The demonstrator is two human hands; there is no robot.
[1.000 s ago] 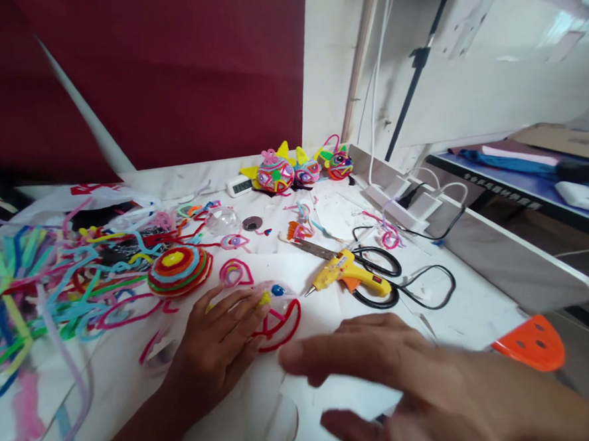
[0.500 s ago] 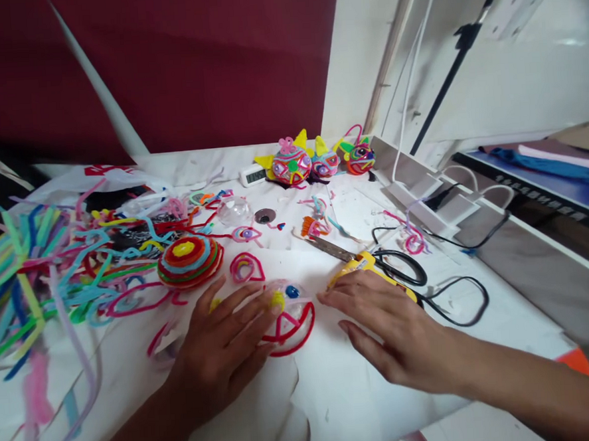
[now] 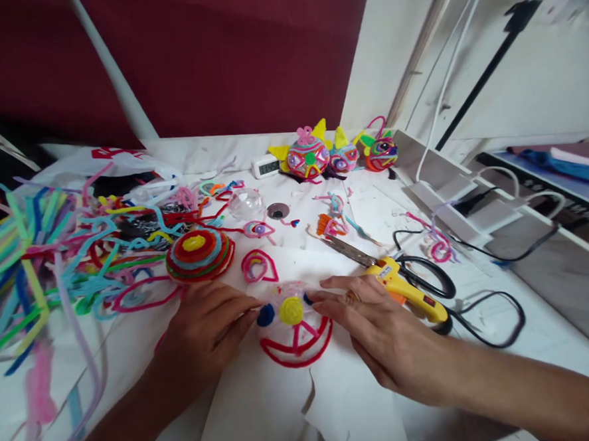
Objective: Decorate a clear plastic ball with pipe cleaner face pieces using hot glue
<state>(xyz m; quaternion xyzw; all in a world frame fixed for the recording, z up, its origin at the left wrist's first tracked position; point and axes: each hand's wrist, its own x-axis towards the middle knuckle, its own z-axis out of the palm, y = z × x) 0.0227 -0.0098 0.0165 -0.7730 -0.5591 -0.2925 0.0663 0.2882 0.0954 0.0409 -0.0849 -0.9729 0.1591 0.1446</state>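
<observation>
A clear plastic dome [image 3: 281,333] lies on the white paper in front of me. Red pipe cleaner forms a wide smile [image 3: 298,361] on it, with a yellow coiled disc [image 3: 291,310] above the smile. My left hand [image 3: 206,332] is closed, its thumb and fingertips pinching the edge of a blue coil [image 3: 266,315] on the dome's left side. On the opposite side, the closed fingertips of my right hand [image 3: 380,322] hold a second blue coil [image 3: 308,298], partly covered by them. Just beyond the dome is a pink pipe-cleaner loop [image 3: 258,268].
A yellow glue gun [image 3: 411,293] and scissors [image 3: 349,249] lie beside my right hand. Behind my left hand sits a striped dome [image 3: 200,254]. Pipe cleaners [image 3: 32,263] crowd the left. Finished decorated balls [image 3: 309,154] and a timer [image 3: 266,166] stand at the back.
My left hand has drawn back left from over the dome, uncovering the yellow disc, and now pinches the left blue coil. My right hand has come in to the right one. The view has shifted.
</observation>
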